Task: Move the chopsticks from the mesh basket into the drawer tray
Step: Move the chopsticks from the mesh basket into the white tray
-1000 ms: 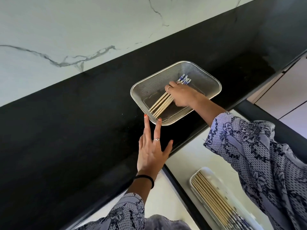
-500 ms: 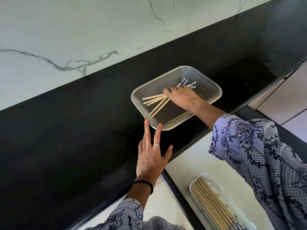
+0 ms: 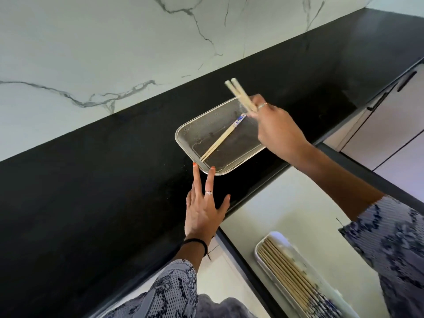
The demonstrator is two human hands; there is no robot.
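Observation:
A silver mesh basket (image 3: 190, 131) sits on the black counter near its front edge. Two wooden chopsticks with blue-patterned tops (image 3: 221, 140) lie diagonally inside it. My right hand (image 3: 275, 129) is raised above the basket's right side, shut on a pair of chopsticks (image 3: 239, 94) whose plain tips point up and away. My left hand (image 3: 205, 207) rests flat on the counter with fingers spread, two fingertips touching the basket's near rim. The white drawer tray (image 3: 260, 253) at the lower right holds several chopsticks laid side by side.
The black counter (image 3: 103, 180) runs diagonally below a white marble wall (image 3: 114, 42). The open drawer (image 3: 286, 207) with a pale floor lies under the counter's front edge. Cabinet fronts with dark handles (image 3: 406, 81) stand at the right.
My right hand has lifted a pair of chopsticks out of the basket and tilted them upward. Two chopsticks stay in the basket. My left hand has kept its place.

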